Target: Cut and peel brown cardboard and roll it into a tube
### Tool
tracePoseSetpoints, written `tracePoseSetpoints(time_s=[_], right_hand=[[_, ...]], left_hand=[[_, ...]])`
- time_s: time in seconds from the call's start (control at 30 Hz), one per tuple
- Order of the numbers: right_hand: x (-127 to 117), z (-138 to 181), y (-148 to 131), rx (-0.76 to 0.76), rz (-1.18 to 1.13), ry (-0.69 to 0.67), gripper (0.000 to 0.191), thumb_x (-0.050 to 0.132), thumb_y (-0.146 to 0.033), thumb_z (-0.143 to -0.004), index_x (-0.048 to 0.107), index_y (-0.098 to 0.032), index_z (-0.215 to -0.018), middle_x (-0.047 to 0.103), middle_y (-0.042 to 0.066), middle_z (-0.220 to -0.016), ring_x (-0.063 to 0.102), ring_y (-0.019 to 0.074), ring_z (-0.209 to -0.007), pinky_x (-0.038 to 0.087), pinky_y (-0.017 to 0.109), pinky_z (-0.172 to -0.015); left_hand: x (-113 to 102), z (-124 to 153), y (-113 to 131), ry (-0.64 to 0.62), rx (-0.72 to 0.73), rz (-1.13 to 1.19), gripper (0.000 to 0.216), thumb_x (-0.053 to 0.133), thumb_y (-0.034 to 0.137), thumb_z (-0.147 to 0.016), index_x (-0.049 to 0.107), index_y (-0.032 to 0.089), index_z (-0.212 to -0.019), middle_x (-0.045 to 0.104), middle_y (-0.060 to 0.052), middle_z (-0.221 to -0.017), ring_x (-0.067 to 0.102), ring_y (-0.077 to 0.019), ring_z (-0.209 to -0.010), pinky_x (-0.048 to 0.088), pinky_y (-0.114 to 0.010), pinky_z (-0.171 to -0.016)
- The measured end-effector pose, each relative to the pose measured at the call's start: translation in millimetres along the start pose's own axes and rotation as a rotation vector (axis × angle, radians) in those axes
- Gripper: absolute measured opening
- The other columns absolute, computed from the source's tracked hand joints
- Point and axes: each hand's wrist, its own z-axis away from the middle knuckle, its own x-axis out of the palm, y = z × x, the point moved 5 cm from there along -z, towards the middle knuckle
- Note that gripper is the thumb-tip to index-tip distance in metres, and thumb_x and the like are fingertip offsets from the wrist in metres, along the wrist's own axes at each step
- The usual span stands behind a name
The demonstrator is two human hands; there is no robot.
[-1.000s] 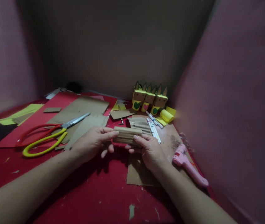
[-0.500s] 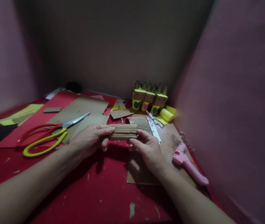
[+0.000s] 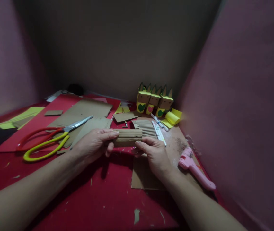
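Note:
Both of my hands hold a small brown piece of corrugated cardboard a little above the red table. My left hand pinches its left end with thumb on top and fingers curled below. My right hand grips its right end from beneath, fingers wrapped on the edge. The piece lies roughly level between them.
Red and yellow scissors lie left on brown card sheets. A ribbed card piece, white pens, yellow paper figures and a yellow roll sit behind. A pink glue gun lies right, near the wall.
The cardboard piece has shifted slightly left and away from me. My right hand regripped its right end; my left hand's fingers closed further under it.

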Motion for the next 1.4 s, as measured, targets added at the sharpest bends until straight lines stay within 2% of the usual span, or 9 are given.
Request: tracePoseSetpoints(time_s=[0.23, 0.4, 0.53, 0.7, 0.87, 1.03, 1.2, 1.3, 1.4], right_hand=[[4, -3, 1, 0.056, -0.121, -0.144, 0.027, 0.079, -0.028, -0.063, 0.071, -0.016, -0.086, 0.071, 0.002, -0.074, 0.067, 0.0147, -0.057, 0.054, 0.023, -0.047], [2, -2, 2, 0.055, -0.057, -0.077, 0.026, 0.077, -0.031, -0.065, 0.073, -0.012, -0.08, 0.067, 0.002, -0.055, 0.065, 0.013, -0.05, 0.052, 0.02, -0.047], [2, -1, 4, 0.034, -0.075, -0.039, 0.025, 0.079, -0.032, -0.062, 0.072, -0.013, -0.078, 0.067, 0.001, -0.056, 0.065, 0.0136, -0.047, 0.05, 0.019, -0.043], [4, -1, 2, 0.021, -0.078, -0.013, 0.021, 0.077, -0.031, -0.064, 0.071, -0.015, -0.077, 0.065, -0.002, -0.055, 0.063, 0.0127, -0.044, 0.049, 0.019, -0.041], [6, 0, -3, 0.002, -0.037, -0.052, 0.024, 0.076, -0.027, -0.065, 0.072, -0.017, -0.086, 0.073, 0.001, -0.077, 0.066, 0.0115, -0.054, 0.053, 0.021, -0.049], [2, -1, -1, -0.01, -0.022, -0.018, 0.019, 0.076, -0.031, -0.064, 0.07, -0.015, -0.072, 0.065, -0.001, -0.055, 0.064, 0.0127, -0.048, 0.05, 0.02, -0.045], [1, -3, 3, 0.06, -0.073, -0.007, 0.024, 0.078, -0.032, -0.061, 0.064, -0.015, -0.069, 0.063, -0.002, -0.053, 0.064, 0.0135, -0.045, 0.046, 0.017, -0.038], [4, -2, 0, 0.07, -0.071, -0.091, 0.03, 0.078, -0.032, -0.063, 0.067, -0.016, -0.085, 0.068, -0.001, -0.062, 0.066, 0.0141, -0.047, 0.05, 0.019, -0.041], [3, -1, -2, 0.069, -0.034, -0.12, 0.038, 0.075, -0.037, -0.068, 0.067, -0.018, -0.1, 0.067, -0.002, -0.059, 0.062, 0.0125, -0.041, 0.043, 0.017, -0.034]], left_hand=[[-2, 2, 2, 0.029, 0.042, -0.079, 0.026, 0.064, 0.035, -0.08, 0.073, 0.013, -0.089, 0.053, 0.001, -0.036, 0.042, -0.0077, -0.032, 0.03, -0.019, -0.037], [1, 4, 1, 0.023, 0.027, -0.104, 0.033, 0.067, 0.038, -0.077, 0.071, 0.011, -0.096, 0.055, 0.001, -0.037, 0.042, -0.008, -0.031, 0.03, -0.018, -0.036], [3, 6, 1, 0.027, 0.019, -0.102, 0.04, 0.066, 0.038, -0.078, 0.069, 0.01, -0.106, 0.056, 0.0, -0.038, 0.043, -0.0081, -0.031, 0.031, -0.018, -0.036], [4, 8, 4, 0.031, 0.044, -0.106, 0.037, 0.066, 0.037, -0.078, 0.071, 0.01, -0.103, 0.055, 0.001, -0.037, 0.042, -0.0079, -0.031, 0.031, -0.019, -0.036], [2, 5, 3, 0.043, 0.068, -0.07, 0.028, 0.064, 0.035, -0.08, 0.073, 0.012, -0.095, 0.051, 0.002, -0.034, 0.04, -0.0069, -0.031, 0.029, -0.018, -0.037], [3, 4, 0, 0.037, 0.034, -0.053, 0.029, 0.064, 0.035, -0.078, 0.072, 0.011, -0.093, 0.049, 0.002, -0.032, 0.038, -0.0072, -0.029, 0.028, -0.019, -0.036], [6, 8, 2, 0.047, 0.051, -0.07, 0.031, 0.064, 0.036, -0.079, 0.072, 0.011, -0.095, 0.05, 0.002, -0.034, 0.039, -0.007, -0.031, 0.03, -0.018, -0.037], [6, 10, 5, 0.081, 0.071, -0.11, 0.031, 0.063, 0.035, -0.08, 0.072, 0.01, -0.096, 0.051, 0.002, -0.034, 0.039, -0.007, -0.031, 0.031, -0.018, -0.037], [8, 12, 9, 0.106, 0.097, -0.178, 0.035, 0.063, 0.035, -0.08, 0.071, 0.009, -0.101, 0.053, 0.001, -0.036, 0.041, -0.0082, -0.033, 0.032, -0.018, -0.036]])
